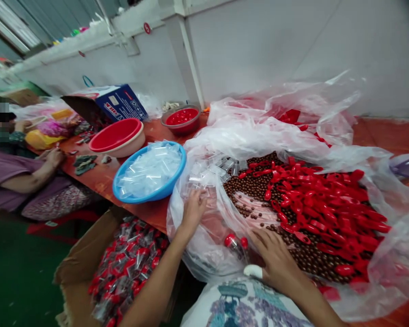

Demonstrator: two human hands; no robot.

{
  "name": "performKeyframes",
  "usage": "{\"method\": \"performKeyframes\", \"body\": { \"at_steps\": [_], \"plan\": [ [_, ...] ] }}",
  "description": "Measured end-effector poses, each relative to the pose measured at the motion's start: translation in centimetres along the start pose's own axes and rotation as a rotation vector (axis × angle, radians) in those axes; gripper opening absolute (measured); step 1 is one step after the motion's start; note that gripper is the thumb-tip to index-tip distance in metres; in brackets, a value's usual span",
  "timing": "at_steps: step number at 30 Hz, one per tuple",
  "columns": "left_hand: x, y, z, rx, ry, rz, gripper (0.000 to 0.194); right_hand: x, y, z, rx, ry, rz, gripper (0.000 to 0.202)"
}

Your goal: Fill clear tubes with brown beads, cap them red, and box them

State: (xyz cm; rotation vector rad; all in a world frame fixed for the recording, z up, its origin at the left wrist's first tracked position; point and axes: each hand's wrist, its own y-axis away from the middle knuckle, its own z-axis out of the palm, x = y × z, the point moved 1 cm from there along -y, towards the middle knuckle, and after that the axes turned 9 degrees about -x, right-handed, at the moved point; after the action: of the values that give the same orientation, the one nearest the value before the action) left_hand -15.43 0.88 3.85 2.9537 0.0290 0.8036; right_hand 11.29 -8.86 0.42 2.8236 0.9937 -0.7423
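Observation:
My left hand reaches to clear plastic pieces at the left side of a large clear plastic bag; what its curled fingers hold, if anything, is too small to tell. My right hand, its thumb wrapped in white, lies with fingers spread at the bag's near edge, beside brown balls. Two clear items with red tops lie between my hands. Red plastic spoon-like pieces are heaped on the balls at the right.
A blue basin of clear pieces stands left of the bag, with red basins behind. A carton of red-topped items is below the table edge. A person sits at the far left.

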Motion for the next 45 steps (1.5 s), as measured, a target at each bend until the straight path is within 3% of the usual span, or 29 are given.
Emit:
{"method": "performKeyframes", "body": {
  "at_steps": [2, 5, 8, 12, 14, 17, 21, 24, 27, 37, 45],
  "plan": [
    [-1.3, -1.7, -0.1, -0.061, -0.222, -0.002, 0.033, 0.0, -0.1, 0.2, 0.015, -0.009, 0.003, 0.057],
    [-1.5, -3.3, 0.5, -0.130, -0.290, 0.017, 0.031, 0.5, 0.4, 0.0, 0.025, -0.037, 0.041, 0.041],
    [-1.0, -3.8, 0.9, -0.166, -0.318, 0.030, 0.026, 1.2, 1.5, -0.4, 0.014, -0.073, 0.106, 0.038],
    [-0.8, -3.6, -0.1, -0.171, -0.315, 0.036, 0.025, 2.3, 2.9, -0.5, 0.079, -0.110, 0.164, 0.038],
    [-0.6, -3.4, -0.7, -0.121, -0.202, 0.009, 0.026, 2.8, 3.1, -0.3, 0.109, -0.125, 0.179, 0.036],
    [0.7, -3.4, -0.7, -0.073, 0.225, 0.001, 0.038, 3.1, 2.8, -0.2, 0.119, -0.133, 0.184, 0.035],
    [4.1, -4.0, 2.1, -0.248, 0.718, 0.019, 0.034, 2.7, 2.0, -0.2, 0.117, -0.110, 0.154, 0.037],
    [5.9, -5.1, 4.7, -0.254, 0.752, -0.033, 0.030, 2.4, 2.0, -0.2, 0.099, -0.105, 0.169, 0.039],
    [6.3, -6.4, 6.5, -0.220, 0.694, -0.054, 0.028, 2.4, 2.6, 0.0, 0.086, -0.110, 0.187, 0.037],
    [8.2, -9.2, 9.1, -0.255, 0.688, -0.102, 0.026, 3.4, 3.0, 0.7, 0.069, -0.144, 0.168, 0.040],
    [9.0, -10.2, 10.0, -0.405, 0.834, -0.208, 0.030, 3.4, 3.0, 0.6, 0.008, -0.183, 0.203, 0.041]
  ]
}}
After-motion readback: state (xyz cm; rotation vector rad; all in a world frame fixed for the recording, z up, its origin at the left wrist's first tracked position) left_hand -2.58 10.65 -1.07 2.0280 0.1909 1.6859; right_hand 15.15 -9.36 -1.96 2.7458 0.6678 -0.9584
